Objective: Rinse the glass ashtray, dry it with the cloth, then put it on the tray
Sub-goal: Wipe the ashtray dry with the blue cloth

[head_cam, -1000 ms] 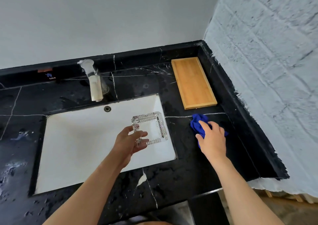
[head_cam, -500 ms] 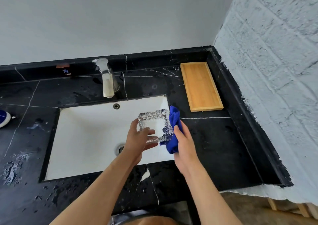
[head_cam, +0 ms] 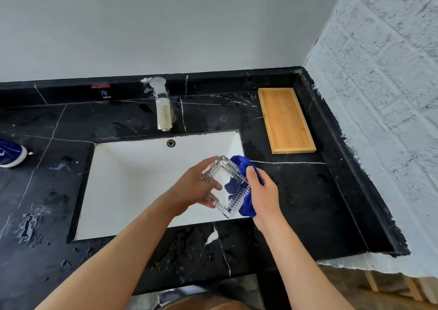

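The square glass ashtray (head_cam: 226, 186) with ribbed edges is tilted up over the right end of the white sink (head_cam: 132, 179). My left hand (head_cam: 194, 186) grips its left side. My right hand (head_cam: 264, 193) presses the blue cloth (head_cam: 243, 165) against the ashtray's right side and back; blue shows through the glass. The wooden tray (head_cam: 285, 120) lies bare on the black counter at the back right.
A chrome tap (head_cam: 162, 106) stands behind the sink. The black marble counter (head_cam: 308, 196) is wet in patches. A blue and white object (head_cam: 10, 153) sits at the far left edge. A white brick wall (head_cam: 379, 96) closes the right side.
My right hand picked the blue cloth up off the counter and brought it left onto the ashtray. My left hand has tilted the ashtray further towards the cloth.
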